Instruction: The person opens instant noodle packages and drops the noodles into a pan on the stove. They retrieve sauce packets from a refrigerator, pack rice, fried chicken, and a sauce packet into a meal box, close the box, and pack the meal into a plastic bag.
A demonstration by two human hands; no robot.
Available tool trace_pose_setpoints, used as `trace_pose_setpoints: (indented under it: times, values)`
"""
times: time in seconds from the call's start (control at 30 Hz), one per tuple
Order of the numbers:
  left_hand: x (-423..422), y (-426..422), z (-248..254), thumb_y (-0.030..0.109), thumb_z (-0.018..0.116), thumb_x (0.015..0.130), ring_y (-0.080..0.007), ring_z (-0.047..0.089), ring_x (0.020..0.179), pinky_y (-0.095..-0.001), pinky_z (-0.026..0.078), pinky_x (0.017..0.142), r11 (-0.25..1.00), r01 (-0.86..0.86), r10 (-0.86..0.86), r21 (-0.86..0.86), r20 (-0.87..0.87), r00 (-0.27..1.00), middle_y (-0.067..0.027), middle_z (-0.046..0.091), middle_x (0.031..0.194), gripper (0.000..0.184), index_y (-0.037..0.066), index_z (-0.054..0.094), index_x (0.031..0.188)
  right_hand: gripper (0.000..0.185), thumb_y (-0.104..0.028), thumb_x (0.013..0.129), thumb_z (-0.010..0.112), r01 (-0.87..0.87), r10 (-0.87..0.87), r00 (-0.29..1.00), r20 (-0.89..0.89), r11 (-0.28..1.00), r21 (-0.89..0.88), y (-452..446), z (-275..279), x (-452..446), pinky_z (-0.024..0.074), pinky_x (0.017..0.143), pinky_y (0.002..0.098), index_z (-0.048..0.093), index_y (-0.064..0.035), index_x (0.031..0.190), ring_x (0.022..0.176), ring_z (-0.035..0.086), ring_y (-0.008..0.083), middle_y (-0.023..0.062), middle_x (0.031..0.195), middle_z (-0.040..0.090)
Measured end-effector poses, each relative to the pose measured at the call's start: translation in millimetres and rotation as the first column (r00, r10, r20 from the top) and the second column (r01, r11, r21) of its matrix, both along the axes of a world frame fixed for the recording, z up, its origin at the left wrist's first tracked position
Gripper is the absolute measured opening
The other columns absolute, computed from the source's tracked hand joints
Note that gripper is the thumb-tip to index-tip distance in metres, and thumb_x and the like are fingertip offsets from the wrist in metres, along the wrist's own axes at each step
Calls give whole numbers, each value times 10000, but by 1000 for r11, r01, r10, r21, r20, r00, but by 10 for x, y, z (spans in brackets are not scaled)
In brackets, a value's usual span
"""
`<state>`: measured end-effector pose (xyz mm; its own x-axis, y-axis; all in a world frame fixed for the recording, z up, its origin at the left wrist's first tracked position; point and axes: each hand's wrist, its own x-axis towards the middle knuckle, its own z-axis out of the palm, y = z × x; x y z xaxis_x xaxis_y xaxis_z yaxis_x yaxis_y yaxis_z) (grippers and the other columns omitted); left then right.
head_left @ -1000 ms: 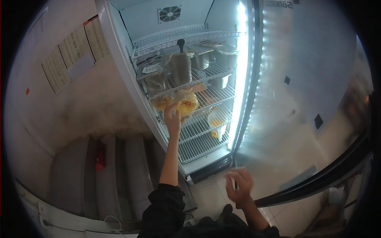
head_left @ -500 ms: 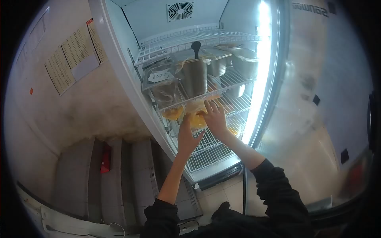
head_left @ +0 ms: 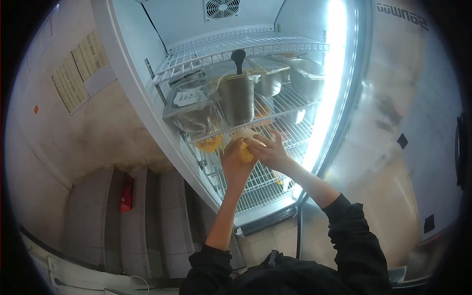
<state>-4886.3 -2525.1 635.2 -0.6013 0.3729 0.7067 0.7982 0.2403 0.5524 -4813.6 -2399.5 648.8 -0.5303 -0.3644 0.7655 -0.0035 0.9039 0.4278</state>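
Note:
My left hand (head_left: 238,166) is wrapped round the left side of a clear plastic bag with yellow contents (head_left: 246,153), in front of the fridge's lower shelves. From the right, my right hand (head_left: 273,153) grips the same bag near its top, some fingers bent over it and others raised. The bag's upper part looks pale, and my fingers cover much of it. What the yellow contents are, I cannot make out. Another yellow bag (head_left: 209,143) lies just left of my hands, below the middle shelf.
On the middle wire shelf stand a deep steel container (head_left: 236,101) with a black handle (head_left: 238,60) sticking up, a lidded container with a white label (head_left: 191,97) and more steel pans (head_left: 269,81). The glass door (head_left: 388,147) stands open at right. Grey steps (head_left: 135,236) with a red object (head_left: 127,192) are at left.
The bag has come up and bunched between my hands. My left hand has closed round it, and my right hand has shifted slightly right and down. The camera view has shifted a little.

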Motion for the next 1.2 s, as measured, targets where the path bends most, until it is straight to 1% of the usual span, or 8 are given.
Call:
trace_pose_setpoints:
  times: [0.43, 0.67, 0.8, 0.83, 0.87, 1.0, 1.13, 1.2]
  values:
    - [-243, -531, 157, -43, 607, 662, -315, 521, 924, -405, 434, 800, 990, -135, 105, -43, -421, 901, -118, 570, 937, 369, 37, 544, 1018, 108, -53, 664, 607, -176, -65, 927, -368, 793, -583, -831, 195, 228, 288, 884, 412, 651, -143, 704, 974, 470, 191, -32, 992, 574]
    - [-7, -914, 186, 39, 635, 695, -341, 484, 1046, -412, 395, 896, 1000, -10, 7, -6, -394, 919, -163, 536, 1077, 462, 32, 494, 1135, 108, -95, 781, 575, -150, -167, 957, -236, 409, -900, -1243, 451, 847, 405, 780, 330, 669, -42, 778, 875, 530, 221, 57, 887, 593]
    - [683, -1208, 6, 156, 602, 799, -325, 473, 1095, -392, 339, 967, 965, 193, -190, 179, -35, 981, -164, 489, 1192, 514, 40, 396, 1255, 96, -77, 762, 588, -126, -25, 990, -136, 248, -961, -1507, 495, 1561, 446, 710, 298, 664, -20, 755, 739, 583, 191, 74, 828, 617]
    - [882, -1270, -92, 160, 592, 813, -291, 476, 1094, -390, 339, 965, 755, 380, -625, 534, 413, 663, -137, 495, 1192, 473, 49, 420, 1240, 100, -64, 768, 575, -111, 22, 994, -109, 215, -970, -1614, 574, 1758, 443, 706, 288, 663, -17, 763, 749, 582, 171, 72, 828, 614]
    - [1081, -1331, -176, 164, 582, 828, -258, 479, 1094, -388, 339, 963, 478, 224, -873, 849, 488, 14, -109, 501, 1193, 433, 58, 445, 1225, 99, -57, 774, 573, -121, 55, 992, -111, 225, -967, -1684, 572, 1916, 442, 686, 282, 659, -9, 764, 754, 576, 169, 78, 818, 606]
    - [1857, -1556, -234, 282, 615, 810, -147, 528, 1040, -321, 427, 825, 563, 348, -783, 750, 618, -66, -48, 553, 1144, 455, 93, 468, 1197, 97, -67, 785, 585, -71, 21, 997, -69, 118, -991, -2002, 578, 2385, 435, 692, 286, 654, 0, 796, 749, 559, 175, 88, 799, 593]
    - [2383, -1864, -94, 264, 624, 797, -116, 582, 836, -259, 439, 689, 610, 124, -777, 782, 622, -95, 15, 594, 982, 376, 125, 506, 1126, 276, -76, 740, 632, 2, -140, 984, -109, 623, -782, -2641, 783, 3104, 420, 756, 322, 629, -59, 1016, 902, 506, 244, 133, 1092, 480]
    - [2464, -2004, -252, 256, 624, 795, -111, 579, 827, -247, 430, 668, 655, 37, -753, 755, 656, -53, 18, 591, 975, 366, 125, 508, 1117, 309, -141, 787, 529, 118, -325, 860, -393, 876, -467, -2639, 787, 3656, 390, 853, 362, 546, -49, 1082, 987, 465, 251, 158, 1129, 444]
